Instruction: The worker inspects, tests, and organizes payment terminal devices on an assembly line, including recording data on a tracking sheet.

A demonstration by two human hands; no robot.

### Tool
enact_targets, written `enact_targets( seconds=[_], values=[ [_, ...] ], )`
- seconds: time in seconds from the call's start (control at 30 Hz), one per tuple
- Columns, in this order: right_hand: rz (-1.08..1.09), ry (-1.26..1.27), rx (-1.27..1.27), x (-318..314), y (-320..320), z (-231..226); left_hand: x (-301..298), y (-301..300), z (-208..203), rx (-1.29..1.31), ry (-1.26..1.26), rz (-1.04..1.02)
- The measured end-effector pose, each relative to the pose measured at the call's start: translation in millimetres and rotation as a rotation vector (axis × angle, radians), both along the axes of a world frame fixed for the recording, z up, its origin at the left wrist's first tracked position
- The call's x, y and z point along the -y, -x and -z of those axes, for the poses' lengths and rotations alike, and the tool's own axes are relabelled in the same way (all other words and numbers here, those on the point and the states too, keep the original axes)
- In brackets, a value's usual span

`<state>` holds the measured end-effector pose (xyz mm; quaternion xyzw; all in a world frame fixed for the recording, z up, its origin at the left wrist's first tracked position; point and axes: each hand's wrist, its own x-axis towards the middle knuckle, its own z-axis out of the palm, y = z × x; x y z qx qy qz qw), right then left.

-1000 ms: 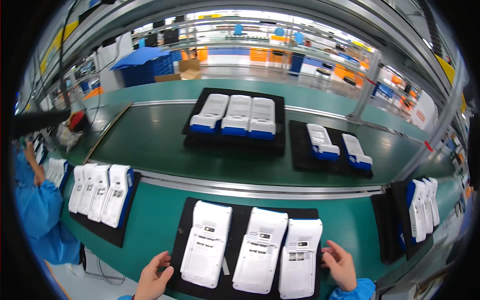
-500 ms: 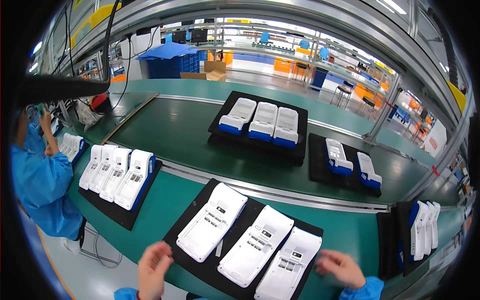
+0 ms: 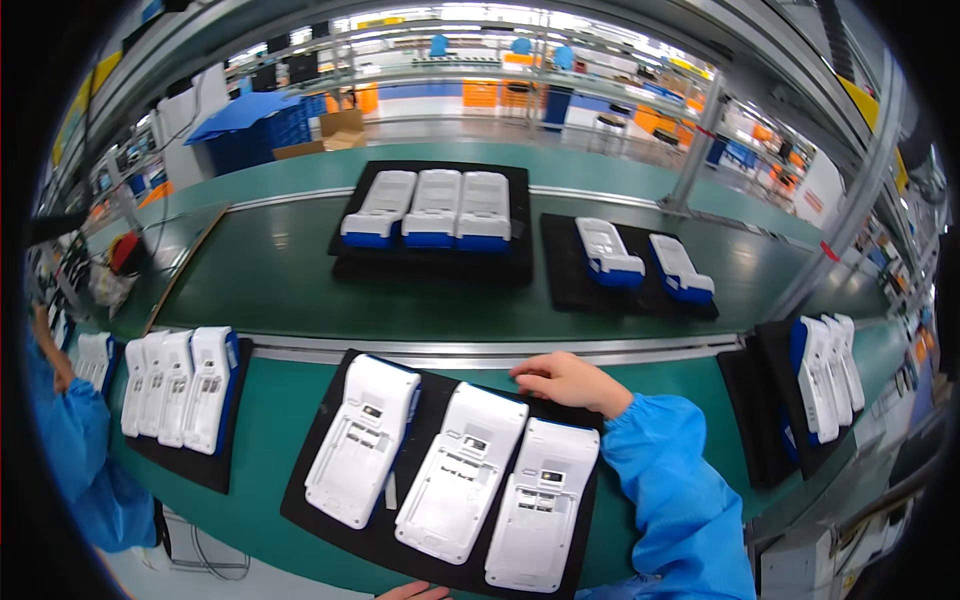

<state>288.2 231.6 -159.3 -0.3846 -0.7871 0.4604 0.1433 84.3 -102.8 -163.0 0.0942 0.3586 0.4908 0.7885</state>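
Three white plastic device housings with blue sides, one at the left (image 3: 363,440), one in the middle (image 3: 462,473) and one at the right (image 3: 543,506), lie in a row on a black foam mat (image 3: 322,480) before me. Their battery recesses and small sockets face up. Beyond the right-hand housing, my right hand (image 3: 572,383) reaches to the mat's far edge, fingers stretched and thumb a little apart. Only some fingers of my left hand (image 3: 414,592) show, extended at the mat's near edge; the rest is cut off by the frame.
More housings stand on a mat at left (image 3: 175,390) and at right (image 3: 826,375). Across a metal rail (image 3: 470,352), the dark green belt carries stacked mats with three housings (image 3: 432,210) and a mat with two (image 3: 610,252). A co-worker's blue sleeve (image 3: 85,440) is at far left.
My right hand has moved from beside the right-hand housing to the mat's far edge. My left hand has dropped to the near edge. The view has turned, shifting the scene leftward.
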Motion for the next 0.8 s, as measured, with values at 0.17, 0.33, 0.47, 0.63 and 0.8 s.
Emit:
enact_targets(
  seconds=[0.17, 0.33, 0.47, 0.63, 0.8],
  values=[
    [0.034, -0.110, -0.040, -0.9, 0.5, 17.4, -7.9, 12.6, 5.1, -0.047, 0.000, 0.071],
    [0.097, -0.263, -0.094, 0.0, 8.5, 35.4, -22.7, 32.1, 9.8, -0.041, 0.046, 0.214],
    [0.190, -0.311, -0.077, 5.1, 7.9, 32.5, -28.2, 36.7, 9.5, 0.005, 0.043, 0.309],
    [0.217, -0.329, -0.058, 6.3, 9.6, 30.1, -32.8, 43.4, 17.3, 0.087, 0.014, 0.364],
    [0.220, -0.339, -0.039, 6.8, 10.6, 28.3, -26.1, 49.0, 31.2, 0.225, 0.006, 0.383]
  ],
)
